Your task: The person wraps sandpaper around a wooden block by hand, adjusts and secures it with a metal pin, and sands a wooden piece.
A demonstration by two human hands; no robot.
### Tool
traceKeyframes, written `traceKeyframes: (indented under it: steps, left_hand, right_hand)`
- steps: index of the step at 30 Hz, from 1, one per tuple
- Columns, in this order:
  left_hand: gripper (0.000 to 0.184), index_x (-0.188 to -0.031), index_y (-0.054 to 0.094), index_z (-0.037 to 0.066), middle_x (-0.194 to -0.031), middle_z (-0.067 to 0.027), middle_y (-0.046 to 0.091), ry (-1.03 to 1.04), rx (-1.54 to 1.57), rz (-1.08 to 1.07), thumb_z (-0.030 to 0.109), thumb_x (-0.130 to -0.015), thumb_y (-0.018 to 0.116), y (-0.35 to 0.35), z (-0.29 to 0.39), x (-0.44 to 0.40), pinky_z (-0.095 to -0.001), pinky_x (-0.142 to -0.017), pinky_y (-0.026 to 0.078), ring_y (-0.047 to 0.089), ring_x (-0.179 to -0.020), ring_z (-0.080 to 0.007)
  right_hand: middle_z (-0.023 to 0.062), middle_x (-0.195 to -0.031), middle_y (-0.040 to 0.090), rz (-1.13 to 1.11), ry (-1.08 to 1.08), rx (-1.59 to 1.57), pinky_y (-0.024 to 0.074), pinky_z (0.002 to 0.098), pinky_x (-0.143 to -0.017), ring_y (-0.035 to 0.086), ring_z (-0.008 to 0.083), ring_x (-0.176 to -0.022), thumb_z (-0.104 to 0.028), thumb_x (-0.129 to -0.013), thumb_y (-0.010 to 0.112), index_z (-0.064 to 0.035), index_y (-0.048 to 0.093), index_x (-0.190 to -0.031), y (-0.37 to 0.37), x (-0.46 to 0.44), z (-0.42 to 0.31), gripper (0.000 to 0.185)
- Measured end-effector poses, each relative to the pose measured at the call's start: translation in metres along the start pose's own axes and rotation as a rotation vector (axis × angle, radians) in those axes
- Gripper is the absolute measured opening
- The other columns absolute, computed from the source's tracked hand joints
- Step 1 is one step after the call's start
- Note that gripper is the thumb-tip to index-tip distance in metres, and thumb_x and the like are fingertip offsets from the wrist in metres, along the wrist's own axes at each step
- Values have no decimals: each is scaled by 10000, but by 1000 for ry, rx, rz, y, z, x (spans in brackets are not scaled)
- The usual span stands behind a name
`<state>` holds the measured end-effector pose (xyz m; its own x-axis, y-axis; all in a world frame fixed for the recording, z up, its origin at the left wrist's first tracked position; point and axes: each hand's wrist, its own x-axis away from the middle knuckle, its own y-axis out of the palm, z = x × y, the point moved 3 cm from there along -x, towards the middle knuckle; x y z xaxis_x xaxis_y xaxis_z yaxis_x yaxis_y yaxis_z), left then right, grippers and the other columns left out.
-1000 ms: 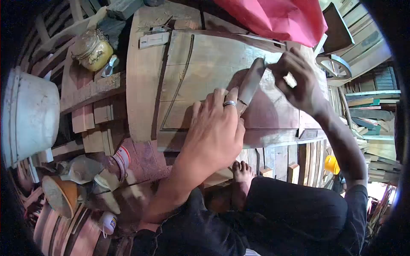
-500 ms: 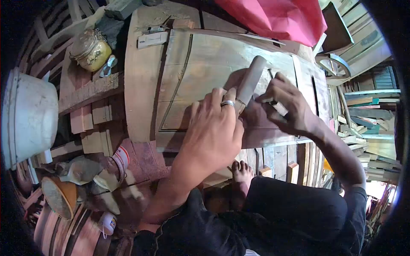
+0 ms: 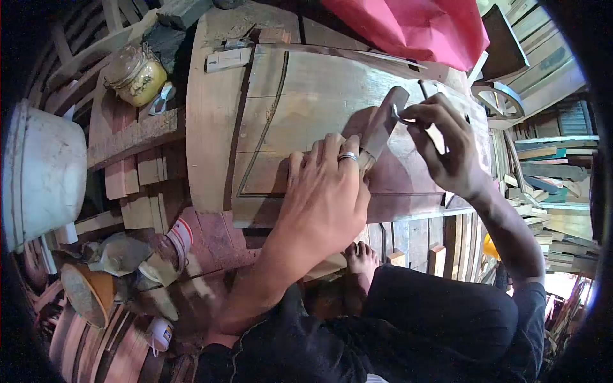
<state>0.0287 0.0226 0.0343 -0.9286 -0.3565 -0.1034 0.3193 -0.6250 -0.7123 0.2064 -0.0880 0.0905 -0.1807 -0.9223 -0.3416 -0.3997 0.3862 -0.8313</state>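
My left hand point(image 3: 322, 185), a ring on one finger, lies over a wooden panel point(image 3: 319, 83) with its fingers closed on the near end of a grey-brown wooden piece shaped like a handle or sheath point(image 3: 385, 121). The piece's rounded far end points away from me. At its right side, my right hand point(image 3: 447, 140) pinches a small curled strip point(image 3: 400, 117), possibly sandpaper, that touches the piece near the far end. The strip's material is too small to tell.
Pink-red cloth point(image 3: 415, 29) drapes over the back. A jar point(image 3: 135, 75) stands on planks at the left, above a white tub point(image 3: 48, 175). Below lie an orange container point(image 3: 87, 295) and a cup point(image 3: 159, 333). Stacked wood point(image 3: 555, 169) fills the right side.
My right hand has moved up toward the piece's far end with the strip. The wooden piece has shifted slightly right and turned a little in my left hand.
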Motion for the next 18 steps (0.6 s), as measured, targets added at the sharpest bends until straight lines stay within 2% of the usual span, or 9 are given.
traceKeyframes:
  steps: [3,5,7,10,11,15,17,18]
  left_hand:
    - [553,-1351,516,-100,-1334,-316,529,14,-13,19,207,-905,630,1,0,2,-534,-1059,363,514,-1247,-456]
    - [554,-1351,516,-101,-1328,-313,533,26,-22,28,212,-908,629,0,0,2,-535,-1054,365,519,-1239,-456]
    - [563,-1356,512,-100,-1310,-305,543,24,3,-11,224,-910,628,0,-1,2,-533,-1034,374,527,-1225,-452]
    - [560,-1348,515,-97,-1301,-294,545,24,-4,-19,223,-905,639,1,-2,2,-531,-1012,381,528,-1219,-445]
    - [560,-1348,515,-97,-1301,-294,545,20,-5,-13,223,-905,639,1,-3,2,-531,-1012,381,528,-1219,-445]
    - [531,-1320,533,-89,-1305,-291,540,44,-18,-8,223,-904,641,1,-2,2,-529,-1005,385,527,-1213,-444]
    - [519,-1309,539,-86,-1307,-290,538,35,-2,-12,220,-903,641,0,-1,0,-530,-1006,385,527,-1210,-446]
    - [513,-1305,540,-84,-1306,-293,539,18,20,-24,218,-903,640,0,-1,-1,-533,-1006,385,526,-1211,-450]
  right_hand:
    - [131,-953,632,-28,26,-5,498,372,-728,594,294,-837,41,-864,702,-7,654,-1093,4,2,-2,239]
    - [139,-976,624,-150,-162,23,497,390,-758,594,311,-873,60,-855,687,-7,650,-1096,6,2,-17,253]
    - [142,-971,607,-180,-181,6,491,414,-778,581,336,-893,58,-842,686,-15,652,-1100,5,4,-14,271]
    - [123,-912,567,-19,31,96,481,434,-769,547,348,-872,18,-823,704,-37,661,-1127,-1,1,20,313]
    - [123,-912,567,-21,24,94,481,434,-769,547,348,-872,18,-823,704,-37,661,-1127,0,2,19,313]
    - [122,-938,575,-193,-225,16,480,416,-771,542,335,-880,9,-812,705,-38,661,-1147,11,11,-10,340]
    - [137,-941,592,-159,-158,31,480,401,-766,548,325,-874,33,-839,686,-22,661,-1128,3,8,9,295]
    - [155,-936,605,-52,-21,16,478,403,-785,562,322,-878,54,-872,654,-4,659,-1103,4,7,19,238]
